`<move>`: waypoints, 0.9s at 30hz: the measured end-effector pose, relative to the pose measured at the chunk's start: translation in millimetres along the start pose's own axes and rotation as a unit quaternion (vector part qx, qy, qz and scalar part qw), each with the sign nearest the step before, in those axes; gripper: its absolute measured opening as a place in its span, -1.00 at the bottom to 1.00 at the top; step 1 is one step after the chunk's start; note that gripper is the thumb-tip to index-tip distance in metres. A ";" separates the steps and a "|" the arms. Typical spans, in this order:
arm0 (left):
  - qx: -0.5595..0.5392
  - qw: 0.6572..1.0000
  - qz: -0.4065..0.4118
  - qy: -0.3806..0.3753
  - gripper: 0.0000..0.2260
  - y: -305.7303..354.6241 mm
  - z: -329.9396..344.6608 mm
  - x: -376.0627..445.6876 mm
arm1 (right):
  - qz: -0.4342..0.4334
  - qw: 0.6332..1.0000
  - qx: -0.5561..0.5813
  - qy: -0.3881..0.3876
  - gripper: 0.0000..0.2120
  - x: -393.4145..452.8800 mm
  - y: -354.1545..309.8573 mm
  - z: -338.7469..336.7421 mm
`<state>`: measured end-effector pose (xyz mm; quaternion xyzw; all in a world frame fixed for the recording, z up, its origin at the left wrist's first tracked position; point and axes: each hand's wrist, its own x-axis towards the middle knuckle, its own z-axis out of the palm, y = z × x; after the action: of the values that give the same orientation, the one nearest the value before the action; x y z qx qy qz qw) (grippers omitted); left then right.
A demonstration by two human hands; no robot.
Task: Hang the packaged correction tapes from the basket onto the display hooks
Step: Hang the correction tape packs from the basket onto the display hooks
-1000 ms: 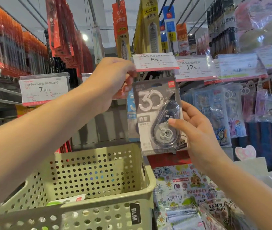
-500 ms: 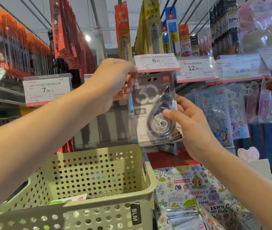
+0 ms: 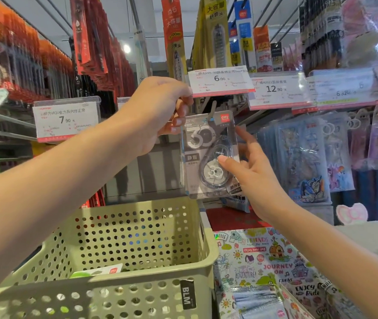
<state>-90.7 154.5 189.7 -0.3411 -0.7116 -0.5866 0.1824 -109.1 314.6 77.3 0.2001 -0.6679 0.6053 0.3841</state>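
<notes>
left hand (image 3: 153, 113): raised at the hook, fingers curled, pinching the top left corner of the correction tape pack (image 3: 208, 155). Grip is narrow, fingertips only.
right hand (image 3: 252, 171): thumb tip pressed on the front of the blister, fingers spread loose behind and beside the pack's right edge. Light pinch, thumb front, fingers back; how firm, can't tell.
correction tape pack: grey card, big "30", clear blister with the teardrop dispenser. Hangs upright just under the 6.00 price tag (image 3: 221, 80). Its top slot sits at the display hook (image 3: 212, 110); the grey hook tip shows at the top edge of the card. Whether it is fully threaded, can't tell.
behind the pack: more packs on the same hook, edges peeking out below and right.
basket (image 3: 123, 288): pale green, perforated, black "BLM" label on the near wall, below and left of the hands. One flat pack (image 3: 100, 271) with a green-and-white card lies on its floor, near the front wall.
left neighbour: 7.90 price tag (image 3: 66, 119), red-carded goods hanging above it.
right neighbour: 12.90 price tag (image 3: 275, 88), clear sleeves with cartoon prints hanging under it.
below right: doodle-print packs (image 3: 264, 261) with "JOURNEY" and "ADVENTURE" lettering, stacked on the lower shelf.
</notes>
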 end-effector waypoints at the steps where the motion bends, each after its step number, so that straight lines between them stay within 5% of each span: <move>1: -0.001 1.000 0.002 0.000 -0.83 -0.8 -0.1 0.2 | -0.003 1.000 -0.006 0.001 -0.43 0.9 1.9 0.7; 13: 0.002 0.999 0.039 0.006 -0.80 -4.9 1.9 0.4 | -0.031 0.997 -0.072 0.004 -0.43 6.9 10.7 -2.7; 22: 0.117 0.985 0.118 0.056 -0.78 -22.9 1.9 -3.7 | -0.072 0.984 -0.161 0.035 -0.56 6.6 11.3 -11.3; 27: 0.234 0.963 0.133 0.013 -0.83 -30.4 -6.5 -19.9 | -0.177 0.969 -0.171 0.034 -0.63 -3.0 -2.9 -7.0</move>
<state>-98.9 140.5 156.6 -0.3733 -0.7746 -0.3785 0.3426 -103.2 320.2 76.8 0.2259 -0.7022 0.4108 0.5359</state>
